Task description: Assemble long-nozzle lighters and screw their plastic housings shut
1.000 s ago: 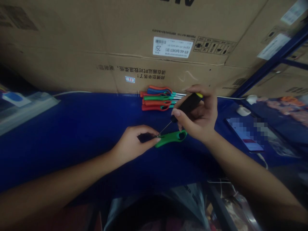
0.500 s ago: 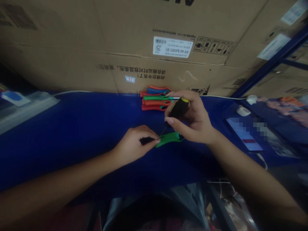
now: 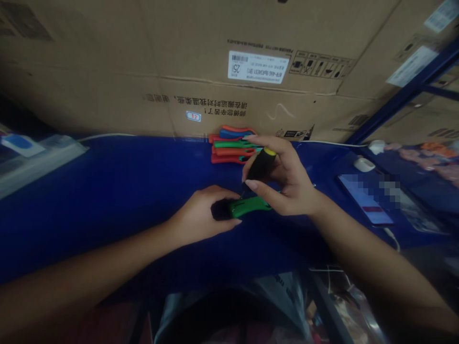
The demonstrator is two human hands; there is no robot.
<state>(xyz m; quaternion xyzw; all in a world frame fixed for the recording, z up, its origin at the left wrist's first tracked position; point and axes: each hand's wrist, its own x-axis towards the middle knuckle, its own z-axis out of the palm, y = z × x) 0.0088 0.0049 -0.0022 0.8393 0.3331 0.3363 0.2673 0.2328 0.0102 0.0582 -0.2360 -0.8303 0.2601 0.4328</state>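
My right hand (image 3: 283, 179) grips a screwdriver (image 3: 263, 162) with a black handle and a yellow band at its top. The screwdriver leans with its tip down at the left part of a green curved plastic handle (image 3: 251, 206), which lies on the blue table. My left hand (image 3: 204, 212) has its thumb and forefinger on either side of that handle's left end, closed about it. Whatever sits under the screwdriver's tip is too small to make out. Behind my right hand lies a pile of similar red, orange, green and blue handles (image 3: 231, 151).
A large cardboard box (image 3: 125, 86) stands upright along the back of the blue table (image 3: 143, 167). To the right lie a phone (image 3: 364, 198) with a cable and a small white case (image 3: 364, 165). Clear plastic packaging (image 3: 53, 153) lies at the left. A blue metal post (image 3: 401, 100) rises at the right.
My left thumb and forefinger have parted from a pinch at the screwdriver's tip and now flank the green handle's end. The screwdriver has moved slightly left.
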